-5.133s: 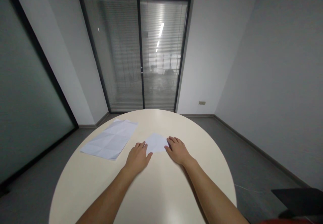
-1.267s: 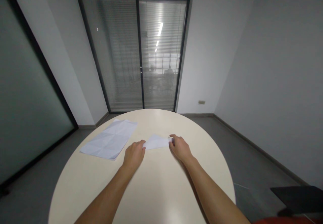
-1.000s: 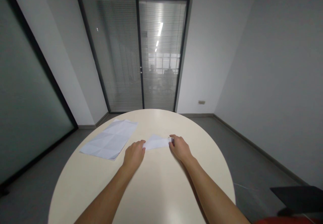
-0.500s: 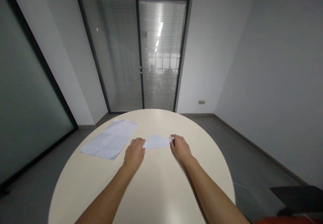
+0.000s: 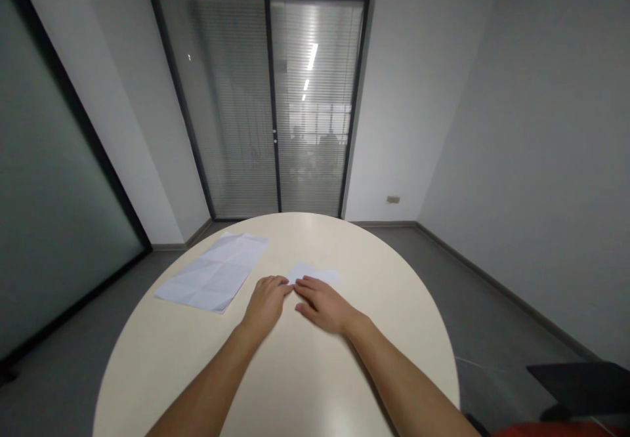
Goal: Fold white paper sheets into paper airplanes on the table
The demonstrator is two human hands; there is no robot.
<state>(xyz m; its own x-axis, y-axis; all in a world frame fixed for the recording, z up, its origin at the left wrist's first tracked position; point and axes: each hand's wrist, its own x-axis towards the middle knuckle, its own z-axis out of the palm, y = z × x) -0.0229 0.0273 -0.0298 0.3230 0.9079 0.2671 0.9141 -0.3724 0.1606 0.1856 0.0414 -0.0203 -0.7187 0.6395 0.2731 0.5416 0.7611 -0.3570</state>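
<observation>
The small folded paper (image 5: pixel 315 272) lies just beyond the fingers on the desk (image 5: pixel 295 371), its long axis running side to side; the left hand (image 5: pixel 266 302), half curled, is nearer its left end, though I cannot tell whether it grips, while the right hand (image 5: pixel 325 307) lies open across the near edge, thumb apart, grasping nothing

a round table (image 5: pixel 236 384) carries creased paper (image 5: pixel 211 273) and a smaller piece (image 5: pixel 302 270).
</observation>
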